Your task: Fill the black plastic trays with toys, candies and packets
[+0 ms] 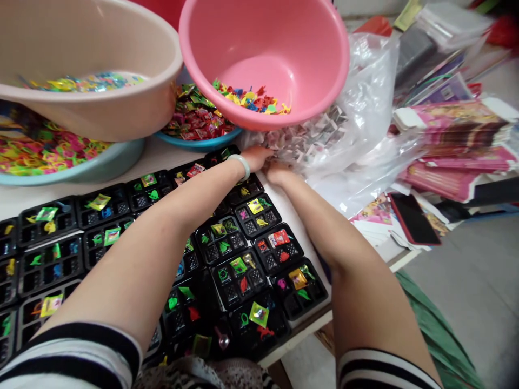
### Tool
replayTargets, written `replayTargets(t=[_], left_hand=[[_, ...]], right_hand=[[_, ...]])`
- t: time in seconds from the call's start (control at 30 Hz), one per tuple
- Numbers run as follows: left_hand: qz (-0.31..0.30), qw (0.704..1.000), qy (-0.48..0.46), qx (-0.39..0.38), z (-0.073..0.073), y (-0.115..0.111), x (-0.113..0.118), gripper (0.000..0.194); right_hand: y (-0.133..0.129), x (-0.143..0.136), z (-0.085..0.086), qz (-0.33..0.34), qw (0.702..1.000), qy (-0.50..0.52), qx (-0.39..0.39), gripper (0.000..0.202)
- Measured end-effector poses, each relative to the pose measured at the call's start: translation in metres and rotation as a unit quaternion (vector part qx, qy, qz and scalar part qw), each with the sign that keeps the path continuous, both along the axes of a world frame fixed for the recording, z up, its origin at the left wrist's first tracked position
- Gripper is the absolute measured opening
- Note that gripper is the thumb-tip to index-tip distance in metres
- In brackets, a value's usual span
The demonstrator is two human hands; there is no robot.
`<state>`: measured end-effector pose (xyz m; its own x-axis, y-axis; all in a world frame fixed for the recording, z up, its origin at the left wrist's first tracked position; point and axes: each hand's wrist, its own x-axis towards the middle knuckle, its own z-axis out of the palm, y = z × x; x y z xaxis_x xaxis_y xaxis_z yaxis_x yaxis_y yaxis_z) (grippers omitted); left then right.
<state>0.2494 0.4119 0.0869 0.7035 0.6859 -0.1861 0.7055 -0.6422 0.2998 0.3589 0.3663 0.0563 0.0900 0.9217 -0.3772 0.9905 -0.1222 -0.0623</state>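
Observation:
My left hand [256,157], with a pale bangle [242,165] at the wrist, reaches to the edge of a clear plastic bag [365,108] full of small white-and-red packets [320,132]. Beside it, almost touching, is my right hand [279,172]. The fingers of both hands are blurred and partly hidden among the packets. Below and left of them lie rows of black compartment trays [221,240] holding small coloured toys and packets, such as a red packet [279,237] and a yellow one [255,206]. My left forearm covers some trays.
A pink basin [263,32] and a beige basin [133,102] with small plastic pieces rest over blue basins [203,141] behind the trays. On the right are pink printed cartons [458,129] and a red-edged phone [414,219]. A green cloth [438,329] hangs below the table edge.

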Motion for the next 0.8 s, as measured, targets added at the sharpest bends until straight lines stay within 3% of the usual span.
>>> replayTargets(t=[0.1,0.2,0.3,0.37,0.47,0.57,0.8], left_hand=[[-0.023,0.999,0.028,0.0,0.002,0.003,-0.001,0.04],[-0.04,0.997,0.069,0.014,0.005,0.004,-0.001,0.041],[-0.04,0.994,0.099,0.025,0.006,0.003,0.001,0.043],[-0.037,0.994,0.096,0.021,0.005,0.003,0.003,0.045],[-0.022,0.998,0.063,0.007,0.001,0.005,0.005,0.048],[-0.008,0.999,0.042,-0.001,-0.003,0.006,0.005,0.051],[-0.072,0.992,0.098,0.036,0.005,-0.001,0.0,0.052]], right_hand=[[-0.038,0.006,0.01,0.052,0.998,0.048,-0.004,0.065],[-0.072,0.032,0.028,0.14,0.982,0.1,0.077,0.053],[-0.086,0.074,0.048,0.119,0.969,0.033,0.214,0.046],[-0.084,0.1,0.059,0.087,0.962,-0.049,0.255,0.047],[-0.078,0.124,0.067,0.078,0.962,-0.14,0.223,0.037],[-0.079,0.13,0.066,0.116,0.959,-0.19,0.174,0.035],[-0.102,0.128,0.059,0.178,0.949,-0.203,0.165,0.029]])
